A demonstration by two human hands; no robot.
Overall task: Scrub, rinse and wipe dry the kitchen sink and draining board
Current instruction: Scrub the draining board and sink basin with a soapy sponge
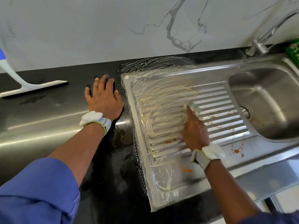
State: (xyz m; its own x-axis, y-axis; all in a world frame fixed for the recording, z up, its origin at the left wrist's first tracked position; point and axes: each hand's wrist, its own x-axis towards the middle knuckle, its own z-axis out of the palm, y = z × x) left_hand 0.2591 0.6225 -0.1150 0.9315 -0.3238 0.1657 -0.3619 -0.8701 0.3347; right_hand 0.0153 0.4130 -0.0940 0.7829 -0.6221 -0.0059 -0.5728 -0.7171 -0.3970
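Glossy black countertop holds the ribbed stainless steel draining board, all smeared with yellowish suds. The steel sink bowl is cut off at the right. The white squeegee has its handle out of shot. Left hand lies flat on the counter with fingers spread. Right hand grips a blurry greenish sponge mid-board, mostly hidden.

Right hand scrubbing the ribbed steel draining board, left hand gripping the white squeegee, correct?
Not quite: in the head view the left hand lies flat on the black countertop, apart from the white squeegee. The right hand does scrub the ribbed steel draining board with the pale green sponge.
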